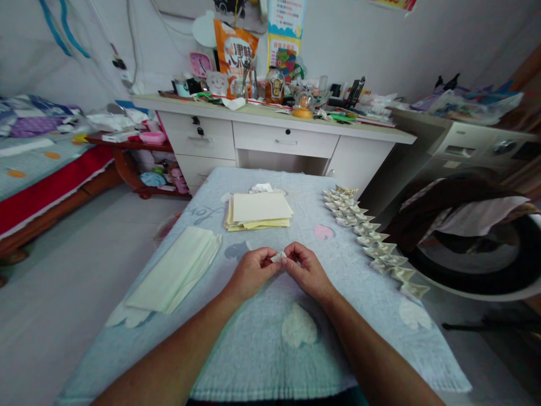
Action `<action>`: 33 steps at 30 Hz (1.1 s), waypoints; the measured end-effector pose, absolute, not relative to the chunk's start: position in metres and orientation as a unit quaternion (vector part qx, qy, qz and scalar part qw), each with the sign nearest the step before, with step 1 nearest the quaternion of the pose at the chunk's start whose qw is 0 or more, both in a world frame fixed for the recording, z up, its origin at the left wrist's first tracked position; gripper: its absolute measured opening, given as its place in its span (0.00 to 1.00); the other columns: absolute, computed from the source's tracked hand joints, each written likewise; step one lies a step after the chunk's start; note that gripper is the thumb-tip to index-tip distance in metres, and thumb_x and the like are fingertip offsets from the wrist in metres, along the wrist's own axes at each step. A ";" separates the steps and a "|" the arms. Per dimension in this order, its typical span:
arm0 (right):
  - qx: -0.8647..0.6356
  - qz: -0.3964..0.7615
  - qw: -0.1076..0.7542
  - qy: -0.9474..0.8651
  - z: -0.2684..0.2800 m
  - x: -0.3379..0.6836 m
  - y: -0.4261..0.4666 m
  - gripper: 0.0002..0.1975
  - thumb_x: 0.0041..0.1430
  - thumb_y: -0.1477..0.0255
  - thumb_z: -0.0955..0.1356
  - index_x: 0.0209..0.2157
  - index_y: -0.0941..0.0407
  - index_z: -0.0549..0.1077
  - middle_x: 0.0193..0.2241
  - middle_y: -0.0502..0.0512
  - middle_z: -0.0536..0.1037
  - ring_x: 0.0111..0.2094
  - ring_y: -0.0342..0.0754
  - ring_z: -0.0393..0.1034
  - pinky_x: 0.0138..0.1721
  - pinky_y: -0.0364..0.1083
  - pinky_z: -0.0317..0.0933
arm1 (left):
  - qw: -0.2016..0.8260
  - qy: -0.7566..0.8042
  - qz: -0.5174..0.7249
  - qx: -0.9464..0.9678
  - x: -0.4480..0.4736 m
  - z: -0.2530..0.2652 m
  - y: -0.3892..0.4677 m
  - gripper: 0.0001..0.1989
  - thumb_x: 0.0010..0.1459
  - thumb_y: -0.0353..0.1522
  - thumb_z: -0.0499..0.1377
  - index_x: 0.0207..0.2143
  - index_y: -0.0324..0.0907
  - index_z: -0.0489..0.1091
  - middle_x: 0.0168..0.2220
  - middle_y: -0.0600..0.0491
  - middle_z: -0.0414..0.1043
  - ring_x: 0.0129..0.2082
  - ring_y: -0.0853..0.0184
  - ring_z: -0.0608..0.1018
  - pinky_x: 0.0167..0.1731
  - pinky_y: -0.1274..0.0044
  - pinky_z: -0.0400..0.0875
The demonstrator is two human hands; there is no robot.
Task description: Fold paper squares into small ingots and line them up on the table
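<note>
Between my two hands, over the middle of the cloth-covered table, is a small folded piece of white paper (278, 257). My left hand (255, 270) pinches its left side between thumb and fingers. On the right side, my right hand (307, 269) grips it the same way, fingers curled. Just beyond my hands lies a stack of cream and yellow paper sheets (261, 207). To the left rests a pile of long pale green paper (175, 269). Along the right edge runs a row of folded paper boats (367, 228), pale and pointed, with a gold-patterned one at the far end.
A light blue patterned cloth (236, 361) covers the table. Behind it stands a white desk (203, 132) crowded with jars, a snack bag and a pink clock. At the right is a washing machine (465, 152) with its door open and clothes hanging out; a bed (46, 163) is left.
</note>
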State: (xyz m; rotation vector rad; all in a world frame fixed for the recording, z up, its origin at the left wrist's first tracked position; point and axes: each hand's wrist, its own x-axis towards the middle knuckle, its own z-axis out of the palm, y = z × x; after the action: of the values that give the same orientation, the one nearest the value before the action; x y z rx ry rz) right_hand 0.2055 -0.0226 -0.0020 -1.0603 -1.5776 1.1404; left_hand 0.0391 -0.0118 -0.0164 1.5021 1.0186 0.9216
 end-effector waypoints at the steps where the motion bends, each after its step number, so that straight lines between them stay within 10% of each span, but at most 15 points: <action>1: -0.428 0.459 0.445 -0.639 -0.001 0.205 -0.023 0.15 0.56 0.58 0.68 0.29 0.56 0.66 0.23 0.47 0.66 0.26 0.42 0.59 0.28 0.41 0.55 | 0.520 0.430 0.380 0.633 0.039 -0.018 -0.012 0.12 0.52 0.39 0.62 0.32 0.38 0.73 0.24 0.56 0.69 0.24 0.71 0.69 0.25 0.81 0.61; 33: -0.422 0.478 0.406 -0.655 -0.003 0.213 -0.021 0.15 0.61 0.60 0.63 0.28 0.57 0.67 0.22 0.46 0.62 0.25 0.41 0.56 0.28 0.40 0.52 | 0.585 0.420 0.376 0.584 0.038 -0.005 -0.013 0.08 0.48 0.34 0.63 0.25 0.38 0.71 0.20 0.57 0.70 0.21 0.71 0.73 0.25 0.80 0.66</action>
State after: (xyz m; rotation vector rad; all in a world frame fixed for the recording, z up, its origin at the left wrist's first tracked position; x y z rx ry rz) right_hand 0.2129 -0.0211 -0.0029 -1.0640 -1.6514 1.2067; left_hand 0.0375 -0.0126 -0.0049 1.3611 0.9789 0.8761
